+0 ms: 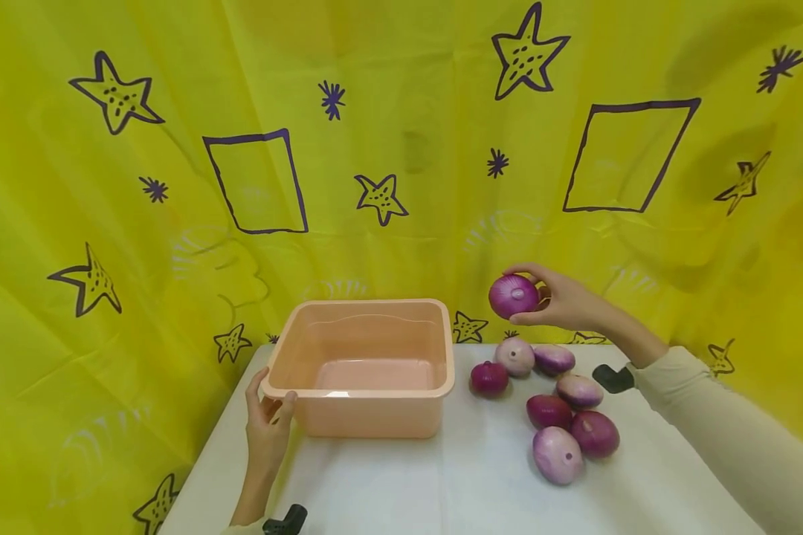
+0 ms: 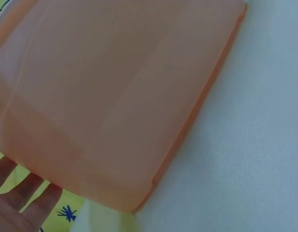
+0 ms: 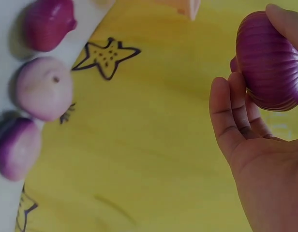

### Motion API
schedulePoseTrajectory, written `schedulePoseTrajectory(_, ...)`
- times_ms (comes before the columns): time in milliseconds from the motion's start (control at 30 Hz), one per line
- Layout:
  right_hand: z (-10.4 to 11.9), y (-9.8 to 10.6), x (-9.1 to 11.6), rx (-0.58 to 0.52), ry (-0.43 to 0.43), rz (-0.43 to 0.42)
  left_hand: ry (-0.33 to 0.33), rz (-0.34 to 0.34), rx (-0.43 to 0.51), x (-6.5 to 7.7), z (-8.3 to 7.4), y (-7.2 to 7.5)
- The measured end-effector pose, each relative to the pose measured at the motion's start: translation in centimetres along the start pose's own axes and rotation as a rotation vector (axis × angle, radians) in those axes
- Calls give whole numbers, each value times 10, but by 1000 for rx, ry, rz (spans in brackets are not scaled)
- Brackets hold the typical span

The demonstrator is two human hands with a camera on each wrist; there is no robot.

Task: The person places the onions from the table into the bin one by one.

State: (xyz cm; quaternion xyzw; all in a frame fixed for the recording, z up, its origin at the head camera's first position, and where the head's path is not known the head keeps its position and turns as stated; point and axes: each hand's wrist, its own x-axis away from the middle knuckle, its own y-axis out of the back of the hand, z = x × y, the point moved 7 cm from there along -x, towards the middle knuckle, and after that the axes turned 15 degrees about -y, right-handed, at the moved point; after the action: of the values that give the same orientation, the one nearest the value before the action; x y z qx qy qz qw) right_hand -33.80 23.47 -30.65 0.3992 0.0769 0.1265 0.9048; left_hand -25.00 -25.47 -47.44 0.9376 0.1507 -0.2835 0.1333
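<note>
"What's that right hand (image 1: 562,299) got?"

"A round, glossy purple onion (image 1: 511,296), gripped between thumb and fingers. It's up in the air, above the others at the back of the white table (image 1: 375,487)."

"And the left hand (image 1: 268,431)?"

"Gripping the near left corner of a peach-coloured, rectangular plastic basin (image 1: 373,417): thumb over the front rim, fingers round the side. The basin stands upright on the table, left of the onions."

"How many are lying there?"

"Seven. Closest to the basin is a small, round, dark magenta onion (image 1: 489,380). Just beside it, towards the back edge, sit a pale pinkish round onion (image 1: 514,357) and a purple-and-white oval onion (image 1: 554,360)."

"The rest are nearer us, then?"

"Yes, bunched together: a pale onion with a purple side (image 1: 579,391), a deep purple oval onion (image 1: 549,412), a big purple round onion (image 1: 595,434), and, frontmost, a pale lilac onion (image 1: 557,455)."

"And that bright yellow curtain (image 1: 401,89) printed with dark stars hangs behind everything."
</note>
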Motion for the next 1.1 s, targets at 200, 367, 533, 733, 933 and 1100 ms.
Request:
schedulePoseTrajectory(200, 20, -23, -32, -50, 30, 31, -5, -5, -36, 0, 1, 0)
schedulePoseTrajectory(367, 43, -47, -57, -79, 68, 66, -12, -15, -46, 1, 1, 3)
schedulePoseTrajectory(533, 68, -72, -78, -89, 81, 106, -9, -15, -30, 1, 2, 5)
schedulePoseTrajectory(733, 104, -103, -95, -82, 116, 167, -9, -28, -28, 0, 2, 7)
schedulePoseTrajectory(933, 131, -132, -107, -72, 164, 205, -19, -31, -20, 0, -1, 4)
schedulePoseTrajectory(1100, 139, -146, -112, -66, 171, 216, -9, -29, 7, 0, 0, 0)
